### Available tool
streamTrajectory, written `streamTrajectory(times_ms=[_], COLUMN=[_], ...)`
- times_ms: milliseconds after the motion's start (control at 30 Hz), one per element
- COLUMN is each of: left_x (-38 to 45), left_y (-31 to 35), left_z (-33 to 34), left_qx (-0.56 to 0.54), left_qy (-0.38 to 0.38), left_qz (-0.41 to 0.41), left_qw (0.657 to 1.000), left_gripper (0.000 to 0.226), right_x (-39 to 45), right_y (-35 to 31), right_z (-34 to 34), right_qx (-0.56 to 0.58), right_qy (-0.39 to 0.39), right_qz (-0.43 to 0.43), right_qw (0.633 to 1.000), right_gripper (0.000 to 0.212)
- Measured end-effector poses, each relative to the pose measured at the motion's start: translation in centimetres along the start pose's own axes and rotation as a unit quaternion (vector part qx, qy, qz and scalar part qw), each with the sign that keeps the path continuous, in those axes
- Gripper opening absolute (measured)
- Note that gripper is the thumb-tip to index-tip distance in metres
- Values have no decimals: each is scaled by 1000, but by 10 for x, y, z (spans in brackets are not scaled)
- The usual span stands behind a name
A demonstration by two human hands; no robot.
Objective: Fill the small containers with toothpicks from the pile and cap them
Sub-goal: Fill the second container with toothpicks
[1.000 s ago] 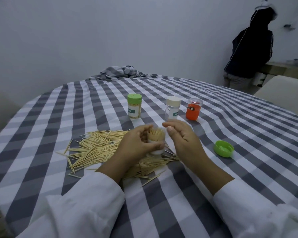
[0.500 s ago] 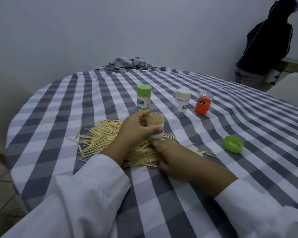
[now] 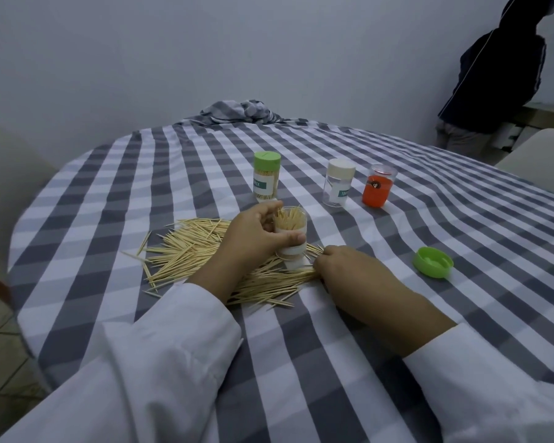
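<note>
- My left hand (image 3: 253,235) has its fingers (image 3: 269,210) and thumb clamped round an open clear container (image 3: 291,238), held upright over the near edge of the toothpick pile (image 3: 205,251); it is packed with toothpicks nearly to the rim.
- My right hand (image 3: 349,270) lies knuckles-up on the pile just right of that container. Its fingers (image 3: 325,254) are curled down among the toothpicks; whether they have pinched any I cannot tell, since the tips are hidden.
- The loose green cap (image 3: 433,262) lies upturned on the checked tabletop (image 3: 461,219), well to the right of my right hand, so the container in hand is not yet capped.
- Farther back stand three more containers: a green-capped container (image 3: 266,180) that looks full of toothpicks, a white-capped container (image 3: 339,182) that looks empty through its clear wall, and an uncapped orange container (image 3: 378,190).
- My judgement: one container finished, one almost full and awaiting its cap, two left to fill, with plenty of pile remaining.
- At the far right a person in a dark hooded jacket (image 3: 499,71) stands beside the wall.
</note>
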State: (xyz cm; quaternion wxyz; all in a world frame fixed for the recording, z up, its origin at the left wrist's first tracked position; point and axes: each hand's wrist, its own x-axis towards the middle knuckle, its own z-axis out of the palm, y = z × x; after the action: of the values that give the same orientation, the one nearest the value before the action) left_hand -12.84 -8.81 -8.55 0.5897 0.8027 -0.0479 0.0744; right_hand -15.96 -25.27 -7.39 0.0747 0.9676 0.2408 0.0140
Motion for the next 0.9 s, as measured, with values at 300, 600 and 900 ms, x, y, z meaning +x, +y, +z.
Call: streamTrajectory(times_ms=[300, 600, 900], left_x=[-3, -11, -11], left_y=[3, 6, 1], left_z=[3, 17, 24], left_qx=[12, 18, 13], left_qy=[-18, -63, -84], left_qz=[5, 24, 36], left_qw=[1000, 998, 996], left_gripper=[83, 79, 83], right_x=[-3, -1, 6], right_y=[34, 33, 12], right_z=[-24, -18, -15], right_qx=[199, 644, 689], right_qy=[-38, 226, 274], right_qz=[117, 132, 123], right_qw=[972, 719, 659], right_gripper=[15, 15, 23])
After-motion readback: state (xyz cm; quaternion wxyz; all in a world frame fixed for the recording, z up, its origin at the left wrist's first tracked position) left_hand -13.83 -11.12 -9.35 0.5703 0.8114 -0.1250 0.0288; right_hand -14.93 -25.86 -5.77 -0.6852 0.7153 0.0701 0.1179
